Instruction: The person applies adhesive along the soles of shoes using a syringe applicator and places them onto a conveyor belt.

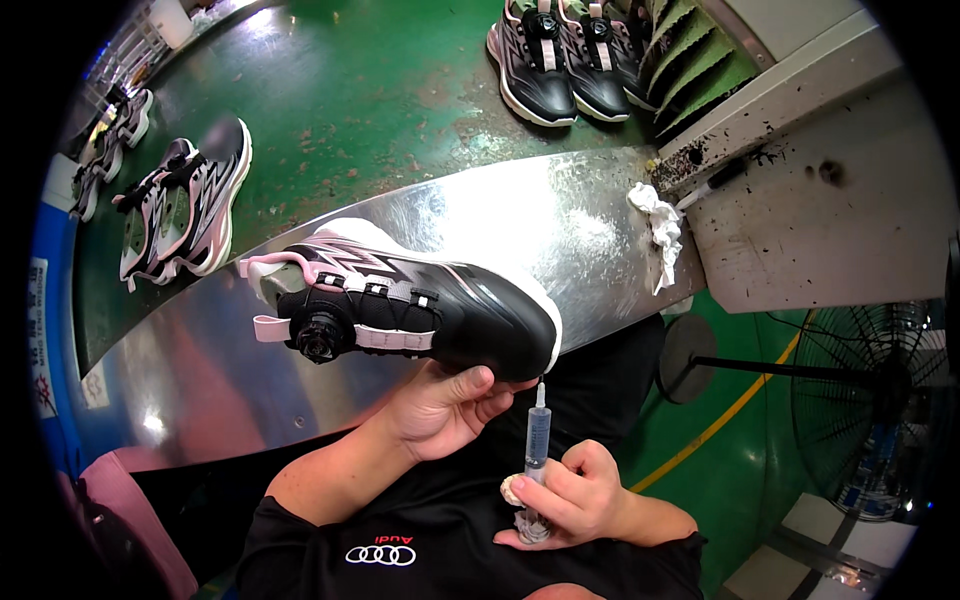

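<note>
A black sneaker (470,315) with pink trim, a white sole and a round dial on its tongue is held tilted on its side above the metal tabletop. My left hand (445,408) grips it from the near side, with some fingers hidden underneath. In my right hand (580,490) is a clear plastic syringe (538,435), held upright and partly filled with liquid. Its tip meets the toe end of the sneaker, near the edge of the sole. A small whitish wad (512,490) sits between the right fingers and the syringe.
Behind the shiny metal tabletop (480,215) runs a worn green surface (340,110). More sneakers (190,205) stand at left, and others (545,65) at the back. Crumpled white tissue (660,230) lies near a stained metal housing (820,220). A black fan (890,380) stands at right.
</note>
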Demonstrator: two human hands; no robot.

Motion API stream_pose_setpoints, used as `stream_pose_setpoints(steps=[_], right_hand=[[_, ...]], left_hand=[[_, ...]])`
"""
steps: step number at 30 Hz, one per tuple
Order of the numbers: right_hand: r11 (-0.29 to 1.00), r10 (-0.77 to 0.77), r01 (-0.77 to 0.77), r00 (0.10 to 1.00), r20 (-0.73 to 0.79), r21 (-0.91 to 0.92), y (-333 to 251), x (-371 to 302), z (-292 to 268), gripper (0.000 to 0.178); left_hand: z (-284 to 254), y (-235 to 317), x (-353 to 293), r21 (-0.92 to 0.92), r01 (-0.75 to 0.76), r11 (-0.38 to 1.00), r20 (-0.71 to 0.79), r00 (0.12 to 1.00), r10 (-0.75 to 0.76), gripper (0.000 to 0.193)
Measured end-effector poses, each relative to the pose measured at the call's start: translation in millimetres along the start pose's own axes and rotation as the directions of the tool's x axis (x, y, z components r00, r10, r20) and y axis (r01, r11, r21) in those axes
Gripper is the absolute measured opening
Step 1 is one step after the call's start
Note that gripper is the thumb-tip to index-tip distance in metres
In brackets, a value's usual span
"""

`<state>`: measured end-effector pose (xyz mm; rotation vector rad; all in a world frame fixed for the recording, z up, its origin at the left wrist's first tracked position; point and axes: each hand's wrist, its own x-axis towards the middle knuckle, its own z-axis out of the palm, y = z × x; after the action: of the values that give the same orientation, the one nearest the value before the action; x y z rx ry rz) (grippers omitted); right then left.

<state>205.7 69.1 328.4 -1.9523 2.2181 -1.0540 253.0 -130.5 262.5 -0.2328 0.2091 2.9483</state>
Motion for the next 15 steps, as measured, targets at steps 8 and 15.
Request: stream_pose_setpoints(steps=[8,15], right_hand=[[0.993,-0.101,0.112,0.959,-0.266,0.026,-2,-8,-2,0.048],[0.997,0.062,-0.054,0.987,-0.15,0.059,45,-9,3,0.082]], left_hand=[[-6,0,-14,0.051,0.015,0.999,0.016,1.0,-0.016,0.041],[5,11,-121,0.054,-0.071,0.996,-0.374,0.923,0.086,0.066]])
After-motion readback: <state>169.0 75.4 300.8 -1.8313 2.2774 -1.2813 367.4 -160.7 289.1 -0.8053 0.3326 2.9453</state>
